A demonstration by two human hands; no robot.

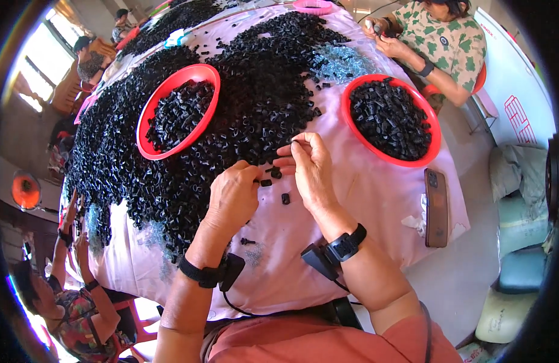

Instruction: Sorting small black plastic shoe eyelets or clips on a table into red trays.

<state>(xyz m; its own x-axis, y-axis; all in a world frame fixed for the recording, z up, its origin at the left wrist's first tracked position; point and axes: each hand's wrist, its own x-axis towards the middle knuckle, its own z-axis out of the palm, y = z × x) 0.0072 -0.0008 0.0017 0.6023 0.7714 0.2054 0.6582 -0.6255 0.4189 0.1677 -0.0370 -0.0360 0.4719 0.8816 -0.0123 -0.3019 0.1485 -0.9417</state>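
Observation:
A wide heap of small black plastic parts covers much of the pink-clothed table in front of me. At the heap's near edge, my left hand is closed with its fingertips pinched, and what they hold is hidden. My right hand is raised beside it, thumb and forefinger pinching what looks like a small black plastic part, the other fingers reaching toward the left. Between the two hands lie a few loose black pieces, one black piece apart on the cloth. Both wrists wear black straps with small boxes attached.
Red basins of black parts stand at left and right. A brown phone lies near the right edge, beside crumpled tissue. Clear tiny pieces are piled beyond. Other people work around the table; sacks stand at right.

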